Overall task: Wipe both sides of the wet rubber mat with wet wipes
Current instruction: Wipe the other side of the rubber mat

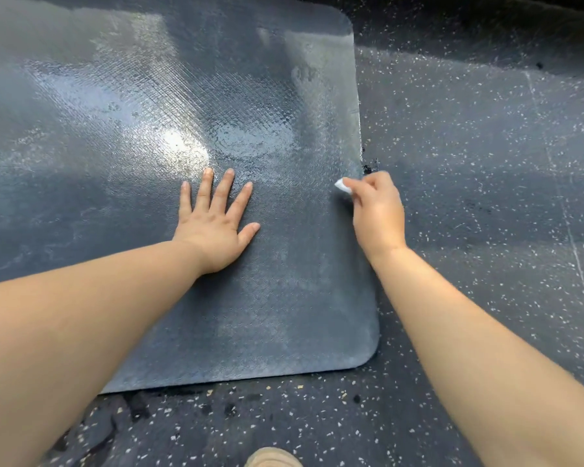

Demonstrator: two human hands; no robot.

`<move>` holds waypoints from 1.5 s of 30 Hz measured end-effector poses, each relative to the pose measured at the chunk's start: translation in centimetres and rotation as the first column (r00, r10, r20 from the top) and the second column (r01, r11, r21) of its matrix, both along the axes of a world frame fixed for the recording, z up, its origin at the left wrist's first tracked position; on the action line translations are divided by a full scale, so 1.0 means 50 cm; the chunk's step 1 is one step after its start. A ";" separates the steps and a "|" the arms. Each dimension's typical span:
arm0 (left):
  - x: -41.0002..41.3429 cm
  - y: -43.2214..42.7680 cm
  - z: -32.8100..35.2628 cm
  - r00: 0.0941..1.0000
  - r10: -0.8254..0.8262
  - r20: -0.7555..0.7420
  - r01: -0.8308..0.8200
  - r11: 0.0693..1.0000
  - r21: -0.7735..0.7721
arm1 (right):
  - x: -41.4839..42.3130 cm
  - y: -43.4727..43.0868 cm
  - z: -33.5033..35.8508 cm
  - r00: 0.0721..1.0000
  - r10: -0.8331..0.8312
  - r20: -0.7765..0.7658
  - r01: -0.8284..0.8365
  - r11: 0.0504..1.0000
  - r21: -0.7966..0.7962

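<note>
A: Your right hand (378, 214) is curled round a small white wet wipe (343, 187) — only a corner of it pokes out past your fingers, on the side toward your other hand.

B: The rubber mat (182, 96) lies right under that grip. Your fist sits over the mat's right edge, about halfway along it, and the corner of the wipe is just inside the edge. Whether the wipe touches the surface, I cannot tell.

A: Your left hand (213, 227) holds nothing. Its fingers are straight and spread, and the palm rests flat on the mat, a little to the left of your right hand.

B: From your grip the mat stretches ahead and to the left, glossy with wet patches beyond your left fingertips. Nearer to you than the grip it looks duller. Its rounded near corner shows beside your right forearm.

A: To the right of your grip is the dark speckled floor (486, 163) — the mat lies flat on it.

B: Well back from both hands, at the bottom edge of view, the toe of a tan shoe (272, 458) shows on that floor.
</note>
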State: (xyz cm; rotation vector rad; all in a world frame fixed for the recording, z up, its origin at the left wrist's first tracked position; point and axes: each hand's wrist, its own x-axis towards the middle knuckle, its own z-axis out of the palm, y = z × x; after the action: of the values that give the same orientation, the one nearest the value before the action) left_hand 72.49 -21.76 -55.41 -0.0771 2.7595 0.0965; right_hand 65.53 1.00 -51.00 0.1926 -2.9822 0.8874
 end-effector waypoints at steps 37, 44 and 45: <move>-0.220 0.011 -0.020 0.932 0.144 -0.333 -0.127 0.989 0.072 | 0.073 0.045 -0.029 0.955 0.292 -0.055 -0.283 0.949 0.136; -0.218 0.014 -0.001 0.938 0.155 -0.311 -0.130 0.987 0.099 | -0.223 -0.049 -0.036 0.974 0.189 -0.128 -0.177 0.979 0.104; -0.217 0.014 0.000 0.937 0.157 -0.311 -0.133 0.986 0.099 | -0.262 -0.064 -0.040 0.979 0.143 -0.142 -0.131 0.987 0.090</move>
State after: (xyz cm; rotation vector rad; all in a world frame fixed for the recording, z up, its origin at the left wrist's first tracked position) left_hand 61.62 -21.04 -55.40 -0.2673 3.0658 0.2764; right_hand 52.45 -2.17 -53.01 0.4511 -2.8955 0.7288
